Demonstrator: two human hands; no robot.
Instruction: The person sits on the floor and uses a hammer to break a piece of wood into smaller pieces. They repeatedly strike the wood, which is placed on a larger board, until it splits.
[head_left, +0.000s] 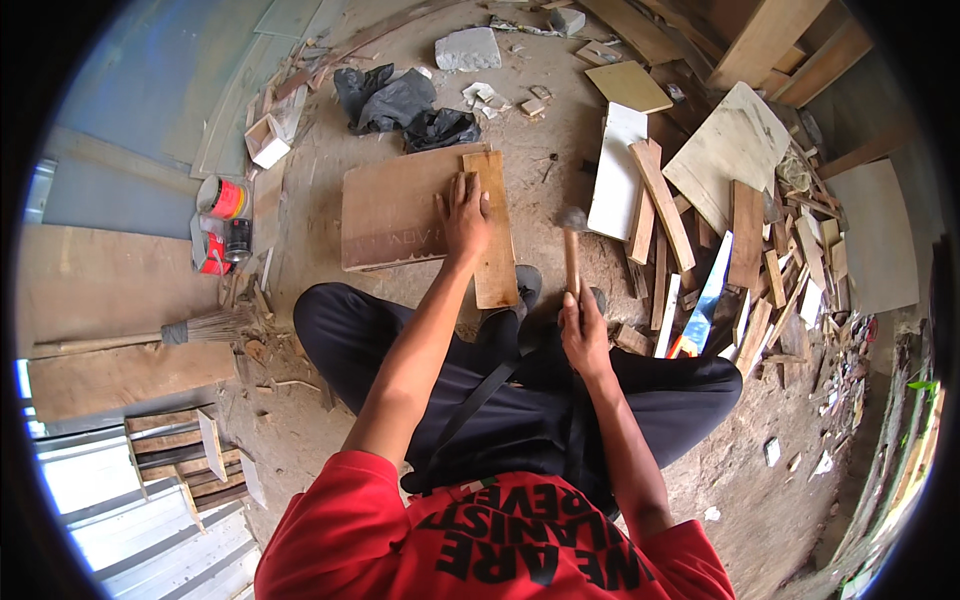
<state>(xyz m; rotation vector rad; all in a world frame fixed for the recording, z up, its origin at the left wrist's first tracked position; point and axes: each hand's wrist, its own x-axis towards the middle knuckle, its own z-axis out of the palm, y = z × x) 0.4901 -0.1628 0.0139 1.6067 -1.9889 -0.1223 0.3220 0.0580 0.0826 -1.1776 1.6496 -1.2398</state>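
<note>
Wood is what I am working on, seen from my head camera: I am sitting cross-legged on the dirt floor (330, 160) and pressing my left hand (465, 215) flat, fingers spread apart, on a narrow plank (492, 235). The plank is lying lengthwise over the right edge of a wide brown board (395, 205), its near end jutting past the board toward my knee. My right hand (583, 330) is clamped together round the handle of a hammer (572, 245), and I am holding it upright, head raised just to the right of the plank and not touching it.

I judge that I am in the nailing step, pinning the plank down while the hammer is poised to strike. I cannot make out a nail under my fingers; it is too small to tell. The next blow is calling for a steady left palm so the plank is not sliding off the board, and for the hammer head to be coming down clear of my fingertips.

Around me, offcuts (745, 250) are lying heaped on my right, a saw (705, 310) just beside my right knee, tins (222, 225) and a brush (190, 330) on my left, a black bag (400, 105) beyond the board.
</note>
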